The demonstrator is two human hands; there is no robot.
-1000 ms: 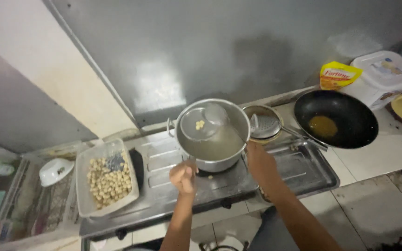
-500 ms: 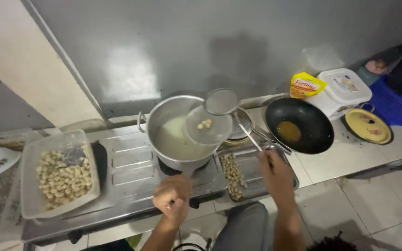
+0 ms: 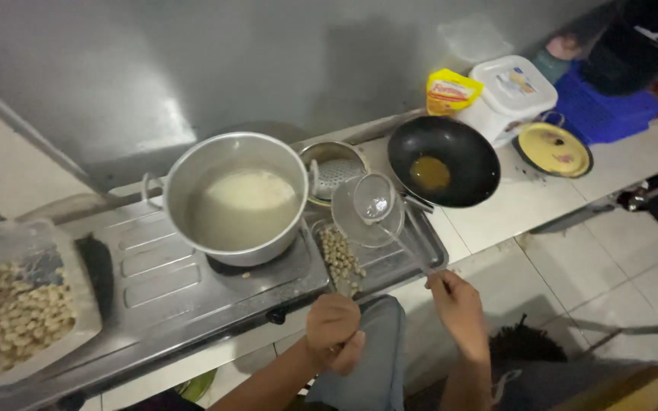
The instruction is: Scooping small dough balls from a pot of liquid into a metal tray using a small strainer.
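Round wire skimmer [image 3: 371,204], empty, held level w/ long handle above tray of pale balls [image 3: 342,259]

A yellow pouch [image 3: 451,91] with a red patch on its front stands against the grey wall, well beyond the right hand [image 3: 460,312] and a little to its right. Touching the pouch's right side is a white rectangular plastic tub [image 3: 513,95]; its lid carries a coloured label in blue and yellow. Both packages sit far from the left hand [image 3: 333,331], up and to the right of it.
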